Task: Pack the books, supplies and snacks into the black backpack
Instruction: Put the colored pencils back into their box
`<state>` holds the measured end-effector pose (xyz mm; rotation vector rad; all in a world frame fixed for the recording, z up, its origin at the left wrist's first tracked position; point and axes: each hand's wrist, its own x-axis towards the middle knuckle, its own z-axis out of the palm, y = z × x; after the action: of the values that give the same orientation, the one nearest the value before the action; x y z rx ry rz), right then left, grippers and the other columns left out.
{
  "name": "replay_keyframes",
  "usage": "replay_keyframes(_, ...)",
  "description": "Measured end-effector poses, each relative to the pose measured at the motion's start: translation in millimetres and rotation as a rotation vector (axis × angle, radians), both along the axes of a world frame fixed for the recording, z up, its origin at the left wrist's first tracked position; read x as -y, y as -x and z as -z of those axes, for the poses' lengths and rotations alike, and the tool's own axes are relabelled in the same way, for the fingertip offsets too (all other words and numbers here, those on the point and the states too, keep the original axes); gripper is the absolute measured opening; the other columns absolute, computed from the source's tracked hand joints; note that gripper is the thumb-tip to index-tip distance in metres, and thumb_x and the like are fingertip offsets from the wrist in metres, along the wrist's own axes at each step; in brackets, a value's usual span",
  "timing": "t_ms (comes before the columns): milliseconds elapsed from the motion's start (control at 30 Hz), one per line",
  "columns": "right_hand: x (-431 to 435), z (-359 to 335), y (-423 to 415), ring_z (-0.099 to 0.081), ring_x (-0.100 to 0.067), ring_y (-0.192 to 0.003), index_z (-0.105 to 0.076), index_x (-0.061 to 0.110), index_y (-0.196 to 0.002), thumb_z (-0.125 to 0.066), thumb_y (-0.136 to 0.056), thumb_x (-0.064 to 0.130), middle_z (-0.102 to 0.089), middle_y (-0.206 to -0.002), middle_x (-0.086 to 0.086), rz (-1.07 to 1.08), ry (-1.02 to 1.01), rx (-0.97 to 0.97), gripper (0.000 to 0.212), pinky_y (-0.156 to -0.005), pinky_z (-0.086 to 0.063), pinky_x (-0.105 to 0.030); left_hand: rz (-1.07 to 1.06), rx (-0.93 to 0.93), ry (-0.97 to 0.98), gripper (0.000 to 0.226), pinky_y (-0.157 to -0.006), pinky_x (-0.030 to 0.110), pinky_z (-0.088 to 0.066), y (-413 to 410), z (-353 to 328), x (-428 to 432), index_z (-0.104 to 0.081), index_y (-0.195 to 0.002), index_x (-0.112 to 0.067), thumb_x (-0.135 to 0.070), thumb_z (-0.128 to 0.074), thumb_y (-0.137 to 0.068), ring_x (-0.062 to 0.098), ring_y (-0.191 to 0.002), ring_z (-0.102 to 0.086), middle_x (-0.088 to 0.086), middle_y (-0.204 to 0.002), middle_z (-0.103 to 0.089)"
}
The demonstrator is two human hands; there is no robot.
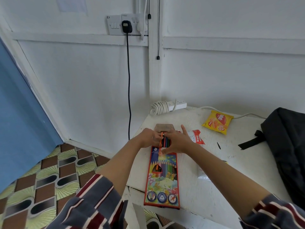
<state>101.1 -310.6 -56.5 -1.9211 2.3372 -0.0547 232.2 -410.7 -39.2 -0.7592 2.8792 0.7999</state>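
A colourful coloured-pencil box (162,176) lies lengthwise on the white table (214,187), its flap open at the far end. Several pencils stick out of that open end. My left hand (149,138) pinches an orange pencil (161,139) at the box mouth. My right hand (177,142) rests on the protruding pencils and the box top, fingers spread. The black backpack (285,146) lies at the table's right edge. A yellow snack packet (217,121) and a red-and-white packet (196,136) lie beyond my right hand.
A coiled white power strip (166,106) sits at the table's back edge, its cable running right. A black cable (129,83) hangs from the wall socket. A small dark object (218,145) lies on the table. Patterned floor lies to the left.
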Motion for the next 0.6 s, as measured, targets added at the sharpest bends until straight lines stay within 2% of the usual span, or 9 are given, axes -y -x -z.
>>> replay_keyframes(100,0,0,0,-0.025,-0.017,-0.139,-0.044,0.024,-0.135,-0.057,-0.073,0.069,-0.036,-0.147,0.002,0.002,0.0,0.003,0.078,-0.109,0.018,-0.05,-0.045,-0.056,-0.053,0.036,-0.093,0.026,-0.038,0,-2,-1,-0.062,-0.119,-0.006,-0.016,-0.065,-0.085,0.022,-0.114,-0.053,0.01,-0.123,-0.061)
replay_keyframes(200,0,-1,-1,-0.027,-0.018,-0.138,-0.047,0.024,-0.131,-0.057,-0.072,0.07,-0.039,-0.145,0.001,0.015,-0.012,0.001,0.075,-0.109,0.017,-0.05,-0.078,-0.082,-0.072,0.031,-0.082,0.026,-0.041,0,-3,-3,-0.066,-0.112,-0.006,-0.015,-0.067,-0.082,0.021,-0.104,-0.056,0.011,-0.114,-0.064)
replay_keyframes(367,-2,-2,-1,-0.023,-0.02,-0.14,-0.041,0.024,-0.137,-0.055,-0.076,0.067,-0.034,-0.149,-0.001,0.004,-0.03,0.004,0.076,-0.111,0.014,-0.049,-0.116,-0.151,-0.058,0.027,-0.082,0.032,-0.048,2,-4,-7,-0.069,-0.108,-0.008,-0.014,-0.065,-0.082,0.02,-0.095,-0.059,0.01,-0.108,-0.067)
replay_keyframes(467,-3,-7,-3,-0.021,-0.02,-0.141,-0.032,0.027,-0.143,-0.053,-0.084,0.057,-0.03,-0.151,-0.001,0.015,-0.043,0.128,0.069,-0.112,0.01,-0.049,-0.153,-0.239,-0.012,0.025,-0.08,0.028,-0.046,7,-6,-9,-0.069,-0.11,-0.015,-0.019,-0.06,-0.087,0.016,-0.092,-0.059,0.006,-0.106,-0.068)
replay_keyframes(600,-6,-26,-1,-0.031,-0.022,-0.136,-0.041,0.023,-0.138,-0.049,-0.092,0.034,-0.039,-0.146,-0.005,0.069,0.053,0.304,0.047,-0.114,-0.006,-0.046,-0.188,-0.388,0.033,0.026,-0.075,0.029,-0.045,18,-19,-12,-0.068,-0.107,-0.009,-0.025,-0.056,-0.091,0.015,-0.088,-0.058,0.007,-0.103,-0.066)
